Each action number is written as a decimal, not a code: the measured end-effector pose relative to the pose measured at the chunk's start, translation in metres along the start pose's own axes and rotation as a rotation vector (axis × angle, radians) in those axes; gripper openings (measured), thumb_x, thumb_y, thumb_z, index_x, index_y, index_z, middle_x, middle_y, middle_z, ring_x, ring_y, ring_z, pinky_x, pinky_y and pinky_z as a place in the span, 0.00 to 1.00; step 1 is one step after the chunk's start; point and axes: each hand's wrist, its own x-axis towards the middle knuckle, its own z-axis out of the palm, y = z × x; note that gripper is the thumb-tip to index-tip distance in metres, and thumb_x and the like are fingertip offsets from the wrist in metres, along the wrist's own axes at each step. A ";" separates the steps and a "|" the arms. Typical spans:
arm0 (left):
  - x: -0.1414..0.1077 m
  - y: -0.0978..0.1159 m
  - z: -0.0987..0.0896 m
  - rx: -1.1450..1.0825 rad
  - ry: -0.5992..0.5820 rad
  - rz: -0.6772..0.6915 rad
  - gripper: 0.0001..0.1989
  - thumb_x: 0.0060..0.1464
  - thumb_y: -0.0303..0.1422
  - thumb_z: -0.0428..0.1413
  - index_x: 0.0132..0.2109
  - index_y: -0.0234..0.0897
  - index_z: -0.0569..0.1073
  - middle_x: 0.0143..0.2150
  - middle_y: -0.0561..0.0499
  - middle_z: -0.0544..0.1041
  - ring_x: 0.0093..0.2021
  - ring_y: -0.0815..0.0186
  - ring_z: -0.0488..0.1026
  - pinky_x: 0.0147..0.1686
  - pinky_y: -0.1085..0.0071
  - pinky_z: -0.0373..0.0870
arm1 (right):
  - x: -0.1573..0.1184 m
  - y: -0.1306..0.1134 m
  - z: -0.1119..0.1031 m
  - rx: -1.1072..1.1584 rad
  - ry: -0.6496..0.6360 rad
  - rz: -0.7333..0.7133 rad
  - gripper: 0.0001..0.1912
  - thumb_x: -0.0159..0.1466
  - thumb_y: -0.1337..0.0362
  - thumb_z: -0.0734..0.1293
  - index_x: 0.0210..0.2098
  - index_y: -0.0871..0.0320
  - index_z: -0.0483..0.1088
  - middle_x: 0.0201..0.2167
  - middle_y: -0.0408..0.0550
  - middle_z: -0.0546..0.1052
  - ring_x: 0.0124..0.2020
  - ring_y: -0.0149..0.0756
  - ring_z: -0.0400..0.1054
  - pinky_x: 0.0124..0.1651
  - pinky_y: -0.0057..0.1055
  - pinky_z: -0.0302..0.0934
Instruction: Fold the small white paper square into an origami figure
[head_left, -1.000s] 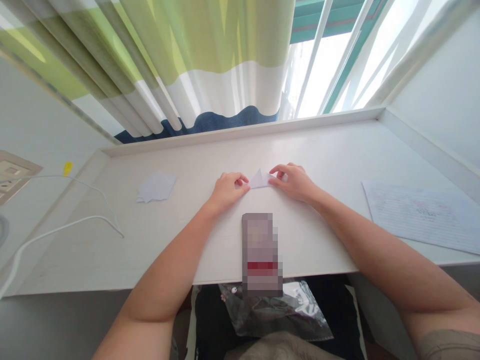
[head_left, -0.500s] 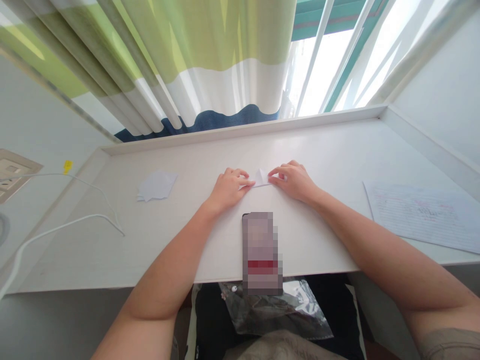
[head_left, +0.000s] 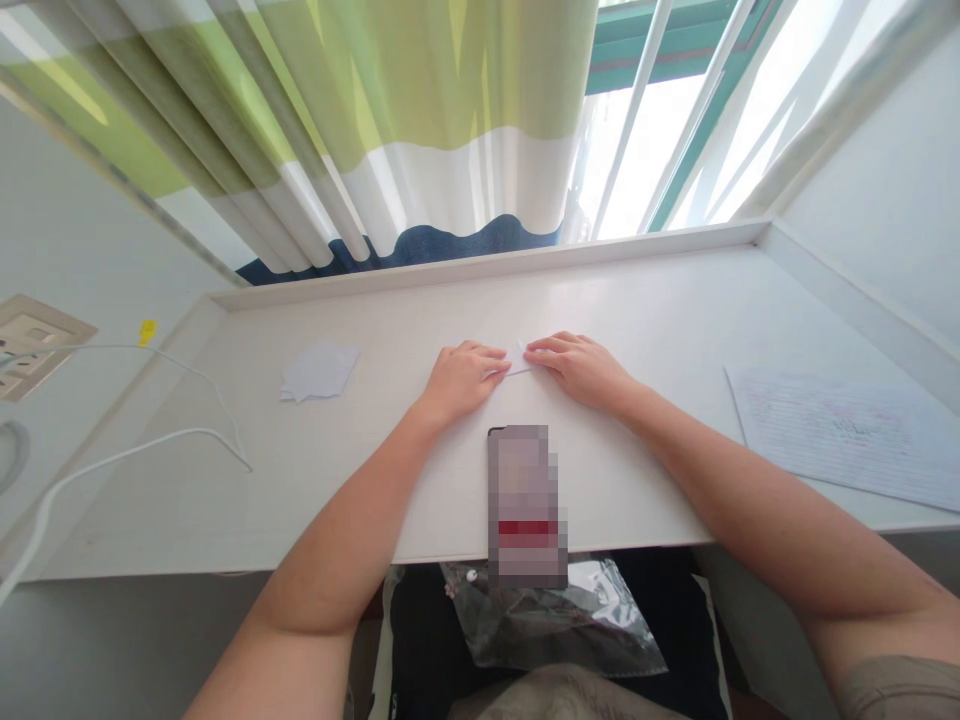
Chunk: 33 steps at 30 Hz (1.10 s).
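Note:
A small piece of folded white paper (head_left: 517, 364) lies on the desk between my hands, much of it hidden under the fingers. My left hand (head_left: 466, 380) pinches its left end, thumb and fingers together. From the other side, my right hand (head_left: 579, 370) has its fingers pressed down on the paper's right part. A little of the paper stands up near the right fingertips. Just below the hands lies a phone (head_left: 525, 500), its screen blurred out.
White desk (head_left: 390, 480) with a raised rim (head_left: 480, 268). A stack of paper pieces (head_left: 321, 372) lies left, written sheets (head_left: 840, 430) right. A white cable (head_left: 150, 445) hangs over the left side. A clear plastic bag (head_left: 562, 620) is below the desk edge.
My right hand has shifted slightly left over the paper, its fingers now flatter. The upright peak of the paper shows less. My left hand stays at the left end.

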 end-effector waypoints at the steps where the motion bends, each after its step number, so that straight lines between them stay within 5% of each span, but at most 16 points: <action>1: 0.000 0.000 0.000 -0.007 0.002 0.002 0.13 0.70 0.33 0.60 0.53 0.52 0.88 0.64 0.50 0.84 0.65 0.49 0.74 0.66 0.46 0.66 | 0.000 -0.001 0.000 0.001 0.005 0.004 0.23 0.76 0.69 0.61 0.58 0.45 0.83 0.62 0.50 0.83 0.61 0.53 0.73 0.61 0.53 0.67; 9: 0.005 0.003 0.007 -0.099 0.061 -0.036 0.10 0.70 0.35 0.59 0.48 0.44 0.87 0.59 0.47 0.85 0.62 0.49 0.74 0.66 0.49 0.67 | 0.000 -0.004 0.001 0.005 0.030 0.042 0.15 0.76 0.58 0.66 0.54 0.47 0.85 0.56 0.57 0.81 0.56 0.56 0.71 0.61 0.54 0.66; 14: 0.010 0.012 0.019 -0.111 0.129 -0.166 0.15 0.67 0.37 0.62 0.58 0.41 0.81 0.57 0.42 0.82 0.60 0.47 0.73 0.63 0.51 0.68 | 0.001 0.000 0.005 0.050 0.053 0.078 0.14 0.75 0.55 0.68 0.53 0.46 0.86 0.55 0.56 0.81 0.55 0.55 0.70 0.59 0.53 0.65; 20: 0.012 0.016 0.026 -0.108 0.143 -0.238 0.12 0.65 0.39 0.64 0.52 0.40 0.81 0.56 0.40 0.79 0.61 0.45 0.72 0.63 0.49 0.68 | -0.001 -0.001 0.005 0.024 0.036 0.090 0.16 0.76 0.54 0.67 0.58 0.42 0.84 0.57 0.56 0.80 0.57 0.56 0.70 0.58 0.53 0.64; 25: 0.013 0.013 0.026 -0.302 0.172 -0.256 0.15 0.59 0.32 0.68 0.52 0.42 0.78 0.54 0.43 0.82 0.58 0.50 0.76 0.62 0.52 0.70 | 0.001 -0.002 0.004 0.075 0.041 0.124 0.17 0.75 0.54 0.69 0.60 0.43 0.83 0.57 0.57 0.80 0.57 0.57 0.71 0.59 0.55 0.63; 29: 0.013 0.013 0.024 -0.562 0.160 -0.247 0.17 0.59 0.30 0.66 0.54 0.40 0.76 0.46 0.47 0.85 0.45 0.60 0.79 0.53 0.60 0.74 | 0.004 -0.002 0.001 0.264 0.113 0.216 0.18 0.71 0.55 0.71 0.59 0.46 0.81 0.51 0.53 0.84 0.54 0.53 0.74 0.60 0.54 0.64; 33: 0.014 0.013 0.023 -0.810 0.147 -0.197 0.18 0.59 0.32 0.66 0.56 0.37 0.78 0.44 0.46 0.86 0.40 0.63 0.80 0.46 0.64 0.75 | 0.006 -0.004 -0.007 0.597 0.146 0.363 0.21 0.67 0.51 0.72 0.54 0.54 0.80 0.39 0.49 0.85 0.38 0.42 0.75 0.44 0.40 0.68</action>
